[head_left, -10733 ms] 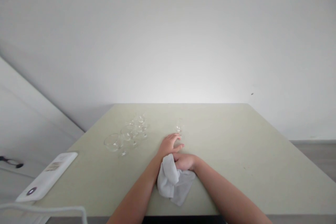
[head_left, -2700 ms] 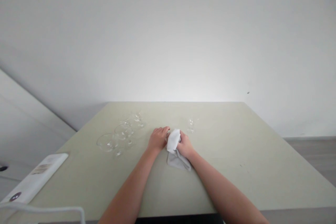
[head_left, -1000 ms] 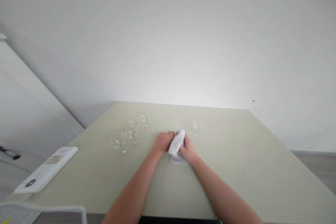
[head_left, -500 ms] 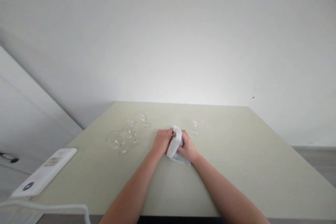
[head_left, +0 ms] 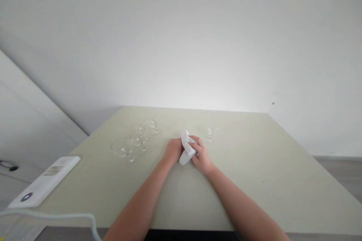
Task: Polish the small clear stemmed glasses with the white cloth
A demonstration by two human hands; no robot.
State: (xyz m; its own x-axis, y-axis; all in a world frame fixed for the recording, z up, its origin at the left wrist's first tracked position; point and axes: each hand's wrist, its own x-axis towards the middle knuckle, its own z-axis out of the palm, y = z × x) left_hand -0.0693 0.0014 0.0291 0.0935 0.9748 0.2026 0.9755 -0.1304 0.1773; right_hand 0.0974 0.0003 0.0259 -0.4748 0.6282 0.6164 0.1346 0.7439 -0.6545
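I see the white cloth at frame centre, long axis running up-frame, touching both hands. The right hand curls slightly spread fingers onto it; the left hand's grip I can't tell. The loose tail visible half a second ago no longer shows.
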